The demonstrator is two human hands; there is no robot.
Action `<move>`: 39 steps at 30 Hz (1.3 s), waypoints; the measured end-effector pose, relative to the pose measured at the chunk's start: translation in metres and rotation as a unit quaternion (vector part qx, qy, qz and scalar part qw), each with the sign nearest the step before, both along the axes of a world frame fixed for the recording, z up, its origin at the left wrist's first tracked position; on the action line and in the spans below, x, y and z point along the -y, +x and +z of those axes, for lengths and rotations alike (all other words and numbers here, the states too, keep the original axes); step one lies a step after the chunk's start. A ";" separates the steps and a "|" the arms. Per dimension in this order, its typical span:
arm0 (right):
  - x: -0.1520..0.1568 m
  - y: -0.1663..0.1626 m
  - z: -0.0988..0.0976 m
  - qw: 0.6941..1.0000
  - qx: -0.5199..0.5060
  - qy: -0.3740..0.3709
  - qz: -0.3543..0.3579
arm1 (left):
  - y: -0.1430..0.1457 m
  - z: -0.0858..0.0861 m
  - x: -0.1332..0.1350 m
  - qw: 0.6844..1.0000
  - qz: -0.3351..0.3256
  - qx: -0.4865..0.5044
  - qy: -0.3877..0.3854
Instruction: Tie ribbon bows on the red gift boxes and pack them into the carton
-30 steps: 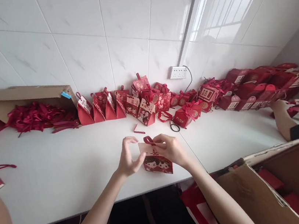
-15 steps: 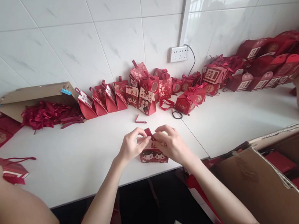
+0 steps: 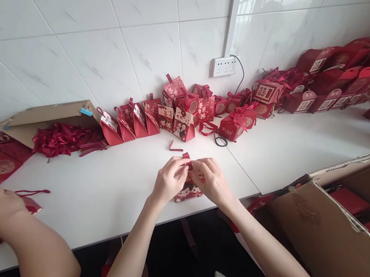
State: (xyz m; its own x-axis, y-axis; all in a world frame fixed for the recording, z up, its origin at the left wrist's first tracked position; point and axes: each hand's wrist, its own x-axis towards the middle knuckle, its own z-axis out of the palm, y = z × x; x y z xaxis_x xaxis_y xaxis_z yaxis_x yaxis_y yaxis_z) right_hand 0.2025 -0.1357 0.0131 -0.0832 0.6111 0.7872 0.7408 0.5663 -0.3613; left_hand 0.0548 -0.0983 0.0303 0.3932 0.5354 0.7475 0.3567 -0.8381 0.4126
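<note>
A small red gift box (image 3: 187, 192) with cartoon figures printed on it stands near the table's front edge, partly covered by my hands. At its top is a red ribbon loop (image 3: 186, 155). My left hand (image 3: 170, 180) pinches the ribbon from the left, thumb and fingers together. From the right, my right hand (image 3: 211, 178) closes its fingertips on the ribbon's base at the box top. Just behind lie a short loose red ribbon strip (image 3: 175, 148) and a black ring (image 3: 221, 141).
Several finished-looking red boxes (image 3: 183, 125) line the wall. A carton (image 3: 53, 112) holds a heap of red ribbons (image 3: 63, 139). At right is a large cardboard box (image 3: 299, 214) with red pieces inside. Co-workers' arms (image 3: 43, 254) reach in from left and right.
My hands have drawn closer together around the ribbon, and its loop now stands more upright. At the left, the co-worker's hand has moved over their box. The view has shifted slightly.
</note>
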 end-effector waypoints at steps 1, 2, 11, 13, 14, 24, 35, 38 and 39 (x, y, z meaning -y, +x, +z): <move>-0.001 0.001 -0.001 1.000 0.004 0.002 0.003 | -0.001 0.001 0.000 1.000 -0.006 -0.014 -0.002; -0.001 0.001 -0.001 1.000 0.012 0.003 0.005 | -0.002 0.001 0.000 1.000 -0.012 -0.022 -0.007; -0.004 0.004 0.001 0.998 0.050 -0.006 0.025 | -0.006 -0.009 0.000 0.999 -0.002 -0.002 -0.038; -0.005 0.004 0.000 0.999 0.038 -0.011 0.033 | -0.007 -0.009 -0.001 0.999 0.001 -0.006 -0.039; -0.006 0.004 0.000 0.999 0.028 -0.014 0.036 | -0.007 -0.010 -0.001 0.999 -0.001 -0.007 -0.043; -0.010 0.012 0.009 0.979 -0.044 -0.119 0.162 | -0.005 -0.001 0.003 0.962 -0.078 0.086 -0.248; -0.010 0.011 0.012 0.969 -0.066 -0.158 0.179 | 0.000 -0.010 0.005 0.956 -0.069 0.141 -0.249; -0.009 0.011 0.014 0.969 -0.064 -0.162 0.175 | 0.001 -0.013 0.004 0.954 -0.069 0.159 -0.244; -0.009 0.010 0.015 0.969 -0.061 -0.161 0.176 | 0.002 -0.013 0.004 0.950 -0.068 0.171 -0.251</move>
State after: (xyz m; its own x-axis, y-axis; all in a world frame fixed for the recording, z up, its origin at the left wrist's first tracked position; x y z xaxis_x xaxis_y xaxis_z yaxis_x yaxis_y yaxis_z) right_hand 0.2130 -0.1263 0.0281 -0.2496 0.7771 0.5777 0.4626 0.6198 -0.6339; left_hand 0.0566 -0.1020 0.0170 0.2648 0.8192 0.5086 0.0321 -0.5347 0.8445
